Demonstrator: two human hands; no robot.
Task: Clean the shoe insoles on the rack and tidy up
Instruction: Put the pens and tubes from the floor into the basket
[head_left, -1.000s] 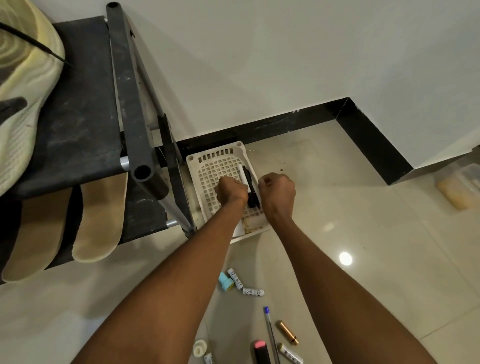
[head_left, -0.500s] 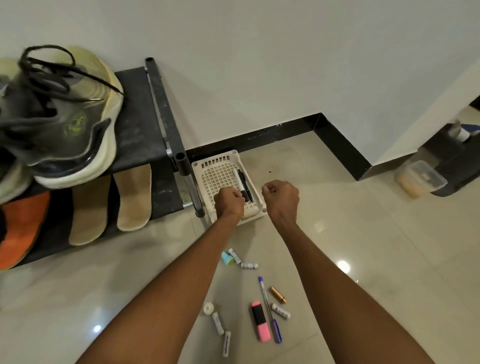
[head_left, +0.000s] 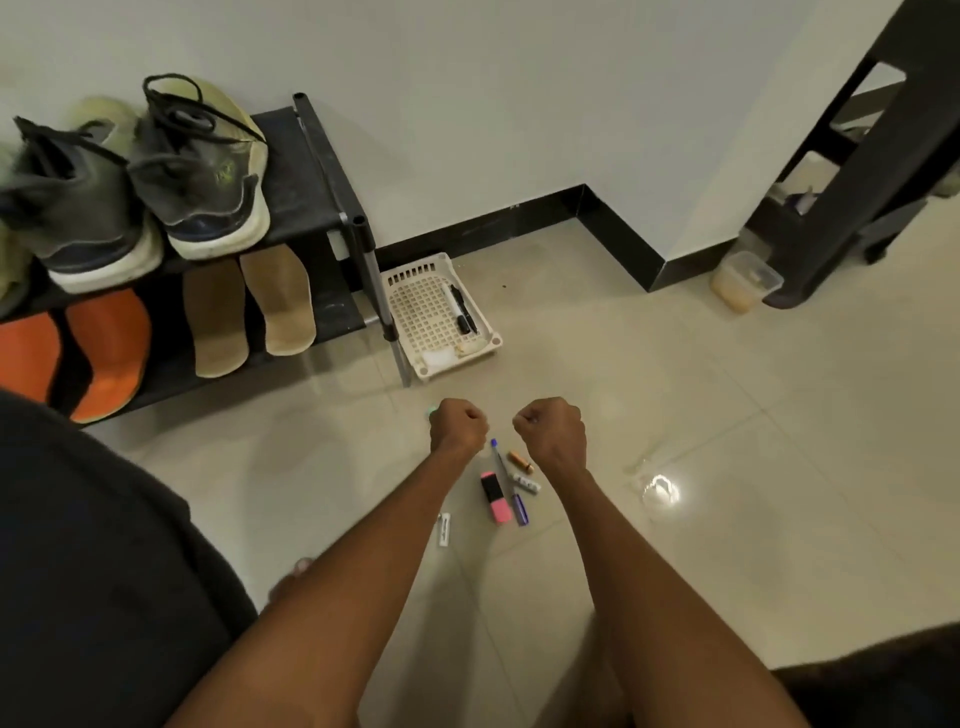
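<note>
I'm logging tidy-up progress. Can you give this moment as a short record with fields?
basket: white basket on floor beside shoe rack, holding a black marker
insoles: tan insoles on lower shelf
floor items: pink highlighter, blue pen, others, not yet in basket
left hand: fist, seemingly empty
right hand: fist, seemingly empty

Two insoles (head_left: 249, 309) lie side by side on the rack's (head_left: 332, 218) lower shelf, beneath the shoes (head_left: 197, 166). The basket (head_left: 415, 317) sits on the floor just right of the rack, markers (head_left: 460, 309) inside. Pens (head_left: 506, 486) lie on the floor nearer the person.
</note>
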